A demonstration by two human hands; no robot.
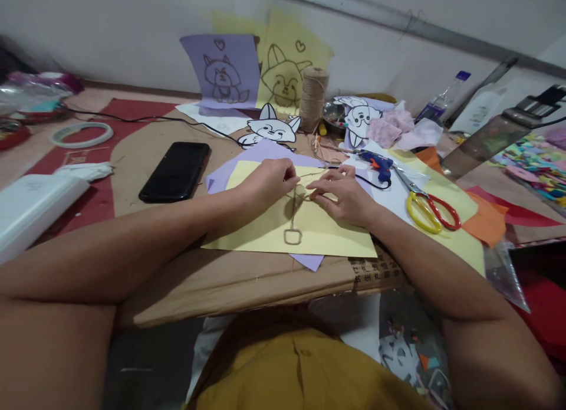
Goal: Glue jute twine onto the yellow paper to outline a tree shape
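Observation:
A yellow sheet [252,233] lies on a purple one, with a twine shape [292,237] on it: a small rounded square joined to a line running up. My left hand [277,179] is above the sheet's upper part, thumb and fingers pinched together on thin twine. Just to its right, my right hand [338,192] has its thumb and index finger close together at the twine loop [301,192]; the other fingers are bent. The fingertips partly hide the twine between the two hands.
A black phone [175,171] lies left of the sheets. Behind stand a twine spool [313,97], fox cutouts [272,130] and fox drawings [227,74]. To the right are a blue glue gun [375,164], scissors [427,206] and a bottle [490,138]. A tape roll [82,135] lies far left.

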